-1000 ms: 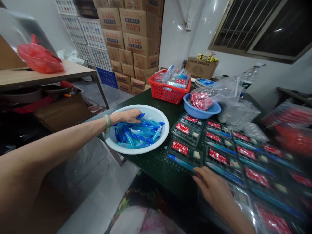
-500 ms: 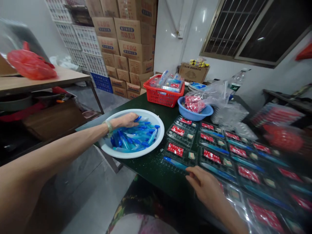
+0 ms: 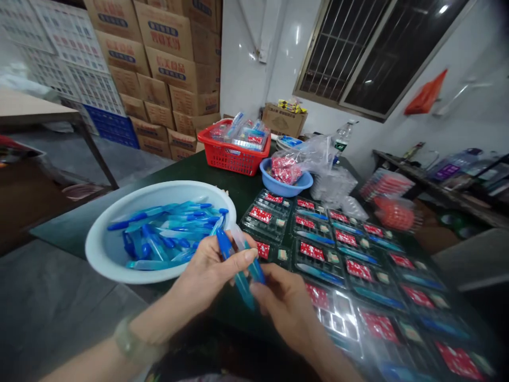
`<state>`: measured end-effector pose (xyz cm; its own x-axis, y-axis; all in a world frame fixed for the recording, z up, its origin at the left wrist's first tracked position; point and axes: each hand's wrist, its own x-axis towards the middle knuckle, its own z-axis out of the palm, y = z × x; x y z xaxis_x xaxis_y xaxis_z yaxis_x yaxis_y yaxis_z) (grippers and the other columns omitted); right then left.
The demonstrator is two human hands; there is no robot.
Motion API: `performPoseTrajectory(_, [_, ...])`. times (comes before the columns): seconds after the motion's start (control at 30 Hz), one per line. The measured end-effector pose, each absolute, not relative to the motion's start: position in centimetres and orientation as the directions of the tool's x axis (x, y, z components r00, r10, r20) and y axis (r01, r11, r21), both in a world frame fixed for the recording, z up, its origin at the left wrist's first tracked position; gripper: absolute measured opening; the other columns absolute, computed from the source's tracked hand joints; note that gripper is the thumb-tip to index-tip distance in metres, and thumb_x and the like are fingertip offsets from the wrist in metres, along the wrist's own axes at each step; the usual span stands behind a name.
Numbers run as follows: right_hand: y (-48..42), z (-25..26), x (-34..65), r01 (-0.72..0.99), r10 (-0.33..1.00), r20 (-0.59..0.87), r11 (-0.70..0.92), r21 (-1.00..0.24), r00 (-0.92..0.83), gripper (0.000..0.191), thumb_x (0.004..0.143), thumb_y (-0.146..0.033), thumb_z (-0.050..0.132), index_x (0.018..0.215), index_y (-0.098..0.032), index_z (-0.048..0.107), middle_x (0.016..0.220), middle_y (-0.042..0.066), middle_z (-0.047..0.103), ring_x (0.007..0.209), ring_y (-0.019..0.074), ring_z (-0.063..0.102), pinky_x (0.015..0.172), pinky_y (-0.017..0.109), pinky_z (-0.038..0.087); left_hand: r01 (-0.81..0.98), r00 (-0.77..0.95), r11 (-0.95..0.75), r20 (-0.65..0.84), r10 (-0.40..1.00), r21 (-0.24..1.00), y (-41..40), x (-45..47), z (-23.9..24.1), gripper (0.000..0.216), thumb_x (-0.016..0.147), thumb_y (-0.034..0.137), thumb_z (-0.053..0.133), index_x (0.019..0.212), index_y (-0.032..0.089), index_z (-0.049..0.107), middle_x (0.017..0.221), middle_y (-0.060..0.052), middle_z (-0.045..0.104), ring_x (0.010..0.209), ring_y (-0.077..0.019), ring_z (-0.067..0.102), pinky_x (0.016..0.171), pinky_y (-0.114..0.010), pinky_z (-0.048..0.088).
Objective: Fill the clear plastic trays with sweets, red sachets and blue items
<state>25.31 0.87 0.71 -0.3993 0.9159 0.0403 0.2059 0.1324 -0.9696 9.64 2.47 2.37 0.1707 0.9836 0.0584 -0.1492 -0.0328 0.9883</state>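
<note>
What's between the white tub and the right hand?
The left hand, holding blue sticks, lies between the white tub and the right hand, in the head view.

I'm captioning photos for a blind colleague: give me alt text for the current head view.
A person's left hand and right hand hold blue pen-shaped tubes beside a pale basin of similar tubes. On the dark table, clear plastic trays hold red packets; a red basket stands behind.

Head view looks forward; tilts down — near the table point(image 3: 189, 170).
</note>
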Motion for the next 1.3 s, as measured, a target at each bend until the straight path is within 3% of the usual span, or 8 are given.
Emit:
performPoseTrajectory(0.2, [6.9,-1.9,29.8,0.52,0.967,0.118,0.222,-0.825,-0.225,0.025,0.087,-0.036,0.042,0.09,-0.018,0.059,0.065,-0.001,0.058,0.051,0.0099,0.049,0.048,0.021,0.037,-0.35,-0.03,0.024,-0.037,0.999,0.936,4.2,10.5,-1.0,0.02,0.079,0.037,0.061,0.084,0.018,0.057,0.064,-0.001,0.052,0.056,-0.011,0.044,0.05,-0.021,0.034])
performPoseTrajectory(0.27, [11.0,-2.9,31.5,0.679,0.971,0.177,0.237,-0.694,-0.159,0.025,0.088,-0.033,0.039,0.1,-0.018,0.055,0.073,0.001,0.063,0.056,0.0119,0.054,0.053,0.022,0.04,-0.361,-0.014,0.084,-0.095,0.995,0.929,3.5,10.4,-1.7,0.021,0.079,0.038,0.061,0.082,0.018,0.056,0.063,-0.001,0.052,0.056,-0.0113,0.044,0.049,-0.021,0.033])
performPoseTrajectory(0.37, [17.4,-4.3,33.1,0.913,0.974,0.2,0.175,-0.368,-0.107,0.024,0.087,-0.029,0.041,0.105,-0.019,0.053,0.081,0.003,0.065,0.072,0.0147,0.059,0.064,0.024,0.041,-0.367,0.043,0.205,-0.203,0.978,0.907,2.2,10.2,-2.7,0.024,0.075,0.04,0.064,0.081,0.018,0.057,0.061,-0.002,0.053,0.056,-0.0127,0.044,0.047,-0.022,0.032])
performPoseTrajectory(0.47, [22.2,-5.3,33.1,0.958,0.976,0.201,0.131,-0.253,-0.08,0.025,0.087,-0.028,0.041,0.107,-0.019,0.053,0.091,0.006,0.065,0.083,0.0173,0.059,0.07,0.026,0.039,-0.389,0.03,0.246,-0.254,0.967,0.888,1.7,10.1,-3.1,0.027,0.073,0.042,0.065,0.082,0.018,0.059,0.061,-0.002,0.053,0.055,-0.013,0.044,0.046,-0.022,0.032])
performPoseTrajectory(0.6, [25.4,-6.4,31.5,0.968,0.973,0.214,0.131,-0.212,-0.085,0.026,0.087,-0.03,0.042,0.107,-0.019,0.055,0.103,0.007,0.061,0.092,0.0175,0.056,0.074,0.026,0.039,-0.413,-0.022,0.247,-0.281,0.959,0.877,1.7,10.0,-2.7,0.027,0.073,0.043,0.065,0.081,0.019,0.058,0.06,-0.002,0.052,0.054,-0.0126,0.043,0.047,-0.022,0.032])
performPoseTrajectory(0.9, [26.6,-7.1,31.1,0.982,0.979,0.182,0.114,-0.152,-0.086,0.023,0.081,-0.031,0.05,0.097,-0.022,0.064,0.099,0.008,0.06,0.093,0.0227,0.056,0.076,0.031,0.04,-0.489,0.086,0.31,-0.309,0.947,0.815,2.1,10.6,-3.2,0.022,0.075,0.039,0.064,0.081,0.019,0.059,0.068,-0.003,0.055,0.059,-0.012,0.047,0.047,-0.02,0.032])
performPoseTrajectory(1.13, [25.5,-5.7,31.2,0.95,0.972,0.193,0.182,-0.255,-0.135,0.026,0.079,-0.023,0.051,0.102,-0.021,0.064,0.104,0.008,0.06,0.095,0.0228,0.055,0.081,0.033,0.04,-0.627,0.133,0.315,-0.301,0.944,0.713,2.4,11.6,-3.6,0.018,0.077,0.034,0.063,0.079,0.016,0.06,0.071,-0.004,0.055,0.061,-0.011,0.051,0.045,-0.017,0.034])
performPoseTrajectory(1.3, [20.3,-3.3,30.2,0.871,0.967,0.152,0.251,-0.423,-0.205,0.03,0.087,-0.026,0.039,0.105,-0.016,0.06,0.097,0.007,0.063,0.085,0.0169,0.058,0.074,0.027,0.044,-0.703,0.021,0.23,-0.304,0.953,0.673,2.8,12.1,-3.3,0.021,0.074,0.03,0.067,0.08,0.012,0.059,0.075,-0.006,0.056,0.065,-0.014,0.055,0.048,-0.019,0.042])
